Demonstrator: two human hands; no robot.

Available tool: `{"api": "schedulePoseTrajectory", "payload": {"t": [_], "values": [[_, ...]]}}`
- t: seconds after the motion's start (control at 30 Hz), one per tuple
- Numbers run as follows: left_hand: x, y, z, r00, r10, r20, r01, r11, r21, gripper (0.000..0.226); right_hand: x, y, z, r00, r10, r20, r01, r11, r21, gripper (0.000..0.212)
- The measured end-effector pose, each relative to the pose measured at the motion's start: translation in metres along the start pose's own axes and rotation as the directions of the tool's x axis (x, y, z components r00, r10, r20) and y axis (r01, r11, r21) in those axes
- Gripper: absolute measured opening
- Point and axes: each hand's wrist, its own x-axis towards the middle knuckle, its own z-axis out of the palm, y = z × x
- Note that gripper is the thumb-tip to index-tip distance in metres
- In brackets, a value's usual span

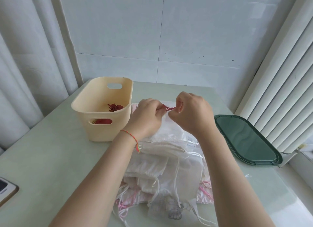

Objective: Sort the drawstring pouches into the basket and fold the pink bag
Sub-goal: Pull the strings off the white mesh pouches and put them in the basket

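Note:
A cream plastic basket (88, 106) stands at the table's left with a dark red drawstring pouch (115, 107) lying inside it. Right of the basket my left hand (145, 116) and my right hand (191, 113) are raised over a pile of white sheer drawstring pouches (169, 159). Both hands pinch a thin red drawstring (168, 107) stretched between them. What the cord belongs to is hidden behind my fingers. Pink fabric and pink cords (205, 191) stick out from under the pile's near edge.
A dark green oval tray (247, 138) lies at the right by the white radiator. A device with a wooden edge (6, 189) sits at the table's near left corner. A tiled wall stands behind the table, a curtain to the left.

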Motion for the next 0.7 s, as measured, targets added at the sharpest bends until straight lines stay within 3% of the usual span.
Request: {"api": "schedulePoseTrajectory", "payload": {"t": [0.1, 0.23, 0.33, 0.37, 0.43, 0.5, 0.53, 0.6, 0.7], "values": [[0.001, -0.002, 0.003, 1.0, 0.023, 0.014, -0.023, 1.0, 0.02, 0.017, -0.001, 0.0, 0.001, 0.999, 0.009, -0.034, -0.01, 1.0, -0.012, 0.013], [0.001, -0.003, 0.002, 0.997, 0.049, -0.065, -0.051, 0.999, -0.017, 0.013, -0.001, -0.001, 0.005, 0.997, 0.026, -0.072, -0.026, 1.0, 0.002, 0.011], [0.0, 0.0, -0.001, 0.99, 0.019, -0.139, -0.043, 0.984, -0.171, 0.008, 0.002, 0.003, 0.0, 0.995, 0.065, -0.072, -0.043, 0.962, 0.27, 0.007], [0.001, 0.002, -0.003, 0.989, 0.006, -0.151, -0.041, 0.972, -0.233, 0.007, 0.004, 0.006, -0.003, 0.996, 0.084, -0.014, -0.072, 0.921, 0.382, 0.006], [0.004, 0.002, -0.011, 0.991, -0.027, -0.129, -0.021, 0.936, -0.352, 0.008, 0.007, 0.01, -0.007, 0.966, 0.079, 0.247, -0.201, 0.829, 0.522, 0.014], [0.01, -0.001, -0.024, 0.994, -0.032, -0.103, -0.015, 0.902, -0.432, 0.013, 0.011, 0.012, -0.004, 0.856, 0.027, 0.516, -0.324, 0.805, 0.496, 0.028], [0.012, -0.003, -0.031, 0.995, -0.027, -0.101, -0.022, 0.889, -0.458, 0.017, 0.012, 0.012, 0.0, 0.816, 0.008, 0.577, -0.344, 0.81, 0.475, 0.031], [0.015, -0.006, -0.048, 0.99, -0.007, -0.139, -0.058, 0.887, -0.458, 0.022, 0.019, 0.007, 0.003, 0.821, 0.001, 0.572, -0.341, 0.803, 0.489, 0.031], [0.017, -0.015, -0.069, 0.966, -0.02, -0.256, -0.075, 0.932, -0.355, 0.019, 0.033, -0.01, 0.004, 0.885, 0.04, 0.464, -0.327, 0.762, 0.559, 0.032]]}}
